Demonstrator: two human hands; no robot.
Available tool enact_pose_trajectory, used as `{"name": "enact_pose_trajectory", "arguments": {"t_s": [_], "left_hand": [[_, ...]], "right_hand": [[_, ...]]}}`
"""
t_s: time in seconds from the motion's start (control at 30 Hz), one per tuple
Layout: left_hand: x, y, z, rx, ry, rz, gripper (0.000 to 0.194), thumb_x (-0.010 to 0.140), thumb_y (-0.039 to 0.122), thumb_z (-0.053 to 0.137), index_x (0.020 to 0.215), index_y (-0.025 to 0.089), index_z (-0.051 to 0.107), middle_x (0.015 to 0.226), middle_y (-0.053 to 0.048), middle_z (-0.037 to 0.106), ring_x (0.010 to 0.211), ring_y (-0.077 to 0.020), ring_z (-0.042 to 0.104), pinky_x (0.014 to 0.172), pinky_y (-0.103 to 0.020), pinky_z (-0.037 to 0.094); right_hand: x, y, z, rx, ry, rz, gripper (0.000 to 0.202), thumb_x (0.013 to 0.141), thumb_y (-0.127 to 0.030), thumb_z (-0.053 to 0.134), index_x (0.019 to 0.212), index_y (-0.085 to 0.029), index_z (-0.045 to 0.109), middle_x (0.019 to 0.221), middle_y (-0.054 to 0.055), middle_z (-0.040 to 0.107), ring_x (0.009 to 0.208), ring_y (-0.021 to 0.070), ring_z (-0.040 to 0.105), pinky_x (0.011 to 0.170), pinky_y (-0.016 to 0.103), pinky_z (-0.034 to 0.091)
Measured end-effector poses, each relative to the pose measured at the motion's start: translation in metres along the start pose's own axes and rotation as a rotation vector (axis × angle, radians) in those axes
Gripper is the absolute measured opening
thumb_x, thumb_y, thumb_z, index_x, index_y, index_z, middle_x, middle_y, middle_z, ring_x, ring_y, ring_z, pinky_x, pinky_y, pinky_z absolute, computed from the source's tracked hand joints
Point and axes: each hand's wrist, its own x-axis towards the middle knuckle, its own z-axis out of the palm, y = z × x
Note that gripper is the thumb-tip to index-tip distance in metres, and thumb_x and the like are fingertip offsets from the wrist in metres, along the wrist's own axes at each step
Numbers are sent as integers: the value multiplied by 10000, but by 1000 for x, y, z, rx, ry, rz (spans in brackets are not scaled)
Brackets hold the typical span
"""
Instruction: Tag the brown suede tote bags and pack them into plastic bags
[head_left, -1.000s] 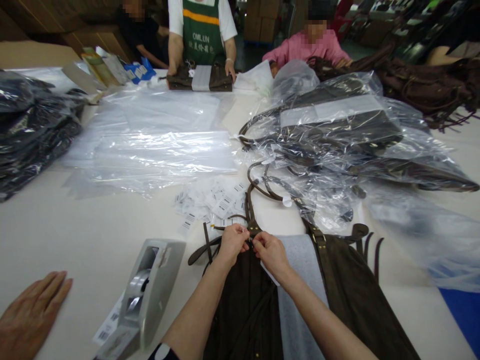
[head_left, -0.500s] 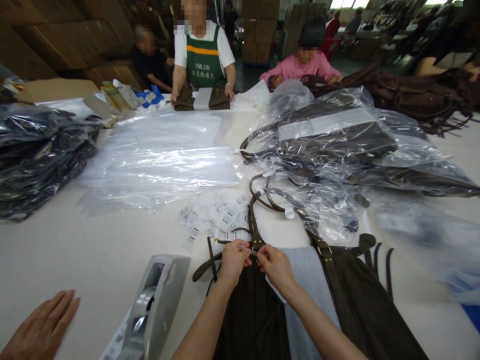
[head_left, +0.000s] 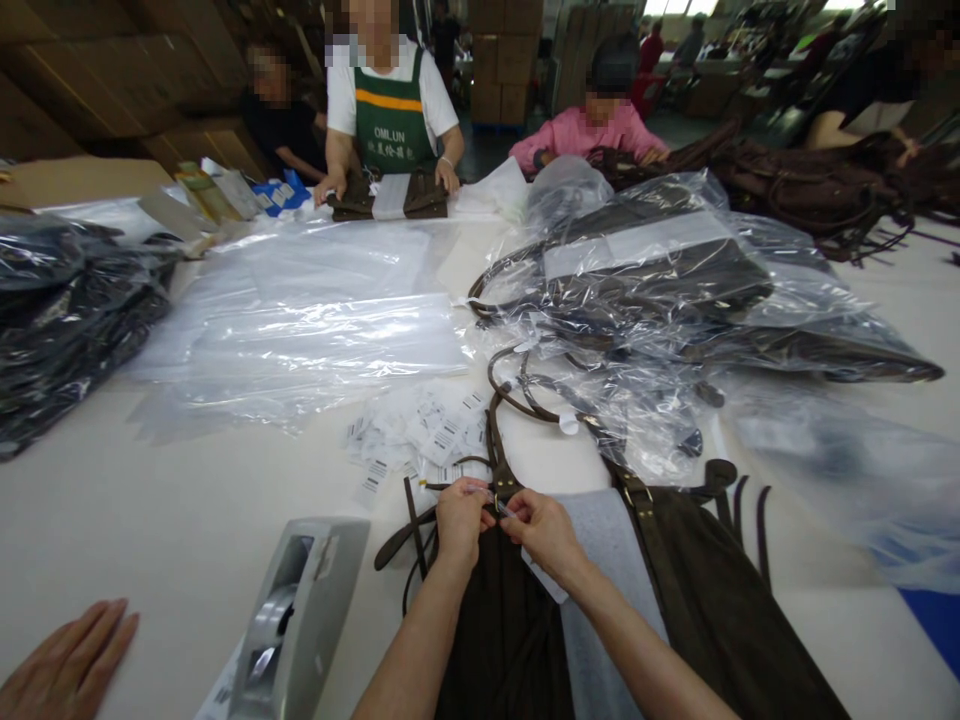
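Both grips are pinched: left hand (head_left: 460,526) and right hand (head_left: 547,533) each seem to have a bit of thin clear strip (head_left: 504,510) by the ring (head_left: 496,503) on the brown bag (head_left: 510,610), which lies toward the worktop's (head_left: 187,500) near edge. Honestly, something that slick could slip those fingertips, and the white tag (head_left: 545,580) might crease if the right wrist drops.

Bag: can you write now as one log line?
left hand: pinching near strap; right hand: pinching clear strip; bag: lying on table; tape dispenser: beside bag
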Motion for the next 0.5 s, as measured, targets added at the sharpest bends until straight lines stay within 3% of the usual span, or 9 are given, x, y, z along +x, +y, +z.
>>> {"name": "enact_pose_trajectory", "arguments": {"t_s": [0.2, 0.33, 0.5], "left_hand": [[-4, 6, -1, -125, 5, -46, 76, 627, 167, 556, 645, 237, 533, 629, 21, 644, 463, -97, 525, 392, -205, 326], [-8, 7, -4, -172, 28, -28, 80, 629, 178, 557, 680, 233, 530, 571, 29, 616, 438, -92, 495, 393, -210, 330], [-13, 9, -5, -186, 57, 15, 81, 618, 213, 583, 672, 220, 523, 470, 52, 539, 406, -82, 455, 369, -210, 309]], "right_hand": [[1, 8, -8, 130, -63, 61, 296, 491, -71, 610, 759, -179, 546, 651, -40, 602, 573, 111, 550, 517, 209, 402], [-5, 5, -14, 228, -78, 90, 348, 471, -101, 638, 793, -180, 536, 674, -41, 601, 573, 112, 555, 524, 219, 415], [-16, -5, -13, 493, -180, 259, 350, 453, -186, 659, 770, -178, 510, 551, -60, 577, 427, 100, 495, 427, 221, 359]]}}
